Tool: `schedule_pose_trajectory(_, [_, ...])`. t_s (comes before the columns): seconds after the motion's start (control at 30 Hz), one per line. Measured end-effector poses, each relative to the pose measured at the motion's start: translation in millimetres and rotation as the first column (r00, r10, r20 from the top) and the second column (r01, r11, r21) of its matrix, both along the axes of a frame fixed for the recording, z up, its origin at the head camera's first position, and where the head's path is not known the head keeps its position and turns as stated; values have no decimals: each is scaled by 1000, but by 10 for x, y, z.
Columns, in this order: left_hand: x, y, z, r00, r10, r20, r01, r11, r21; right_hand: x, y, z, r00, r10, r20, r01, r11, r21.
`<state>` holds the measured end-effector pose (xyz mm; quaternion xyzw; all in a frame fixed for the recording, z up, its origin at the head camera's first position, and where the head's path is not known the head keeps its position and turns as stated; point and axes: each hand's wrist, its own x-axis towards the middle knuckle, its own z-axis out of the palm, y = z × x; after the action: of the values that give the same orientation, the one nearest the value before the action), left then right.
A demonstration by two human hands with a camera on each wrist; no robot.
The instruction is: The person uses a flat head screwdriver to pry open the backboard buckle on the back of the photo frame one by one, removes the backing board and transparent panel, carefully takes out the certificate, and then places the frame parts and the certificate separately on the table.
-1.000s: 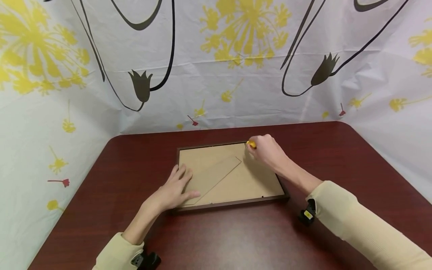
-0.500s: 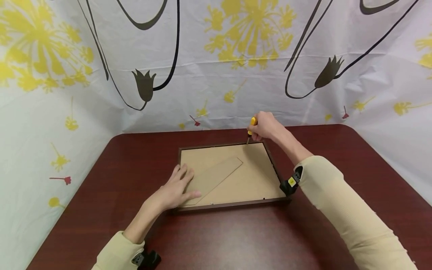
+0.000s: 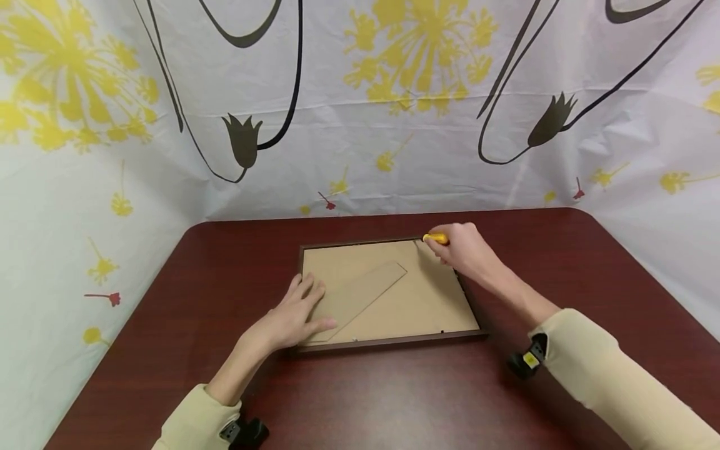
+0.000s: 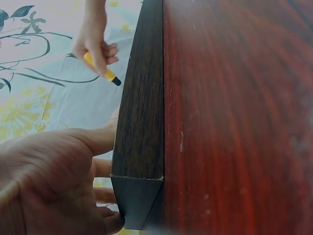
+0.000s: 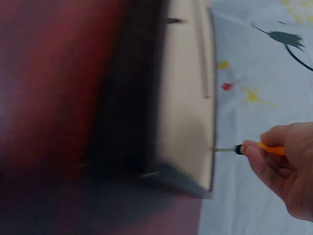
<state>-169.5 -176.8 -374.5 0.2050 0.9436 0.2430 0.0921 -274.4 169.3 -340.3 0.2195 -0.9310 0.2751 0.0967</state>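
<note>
A dark wood picture frame (image 3: 394, 342) lies face down, its tan backing board (image 3: 430, 300) with a long stand flap (image 3: 360, 297) facing up. My left hand (image 3: 289, 317) rests with spread fingers on the board's left end; in the left wrist view its fingers lie over the frame's corner (image 4: 138, 177). My right hand (image 3: 465, 249) grips a yellow-handled screwdriver (image 3: 435, 238) at the far edge, right of the middle. In the right wrist view the metal shaft (image 5: 225, 149) reaches the far edge of the board, and the handle is tilted low toward the right.
The dark red table (image 3: 405, 400) extends around the frame on all sides. Behind it hangs a white sheet (image 3: 337, 125) printed with yellow flowers and dark stems. Small dark tabs (image 3: 442, 331) line the frame's inner edge. A wrist camera (image 3: 525, 364) hangs under the right sleeve.
My right hand rose, standing the screwdriver upright at the far edge, then came down again, tilting the handle to the right. My left hand has stayed in place on the board.
</note>
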Motion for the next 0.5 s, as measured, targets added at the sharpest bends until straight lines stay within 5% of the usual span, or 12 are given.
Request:
schedule_pose_trajectory(0.23, [7, -34, 12, 1000, 7, 6, -7, 1000, -4, 62, -139, -124, 985, 20, -169, -10, 998, 61])
schedule_pose_trajectory(0.5, [-3, -8, 18, 1000, -14, 11, 14, 1000, 1, -150, -218, 171, 996, -16, 89, 13, 999, 38])
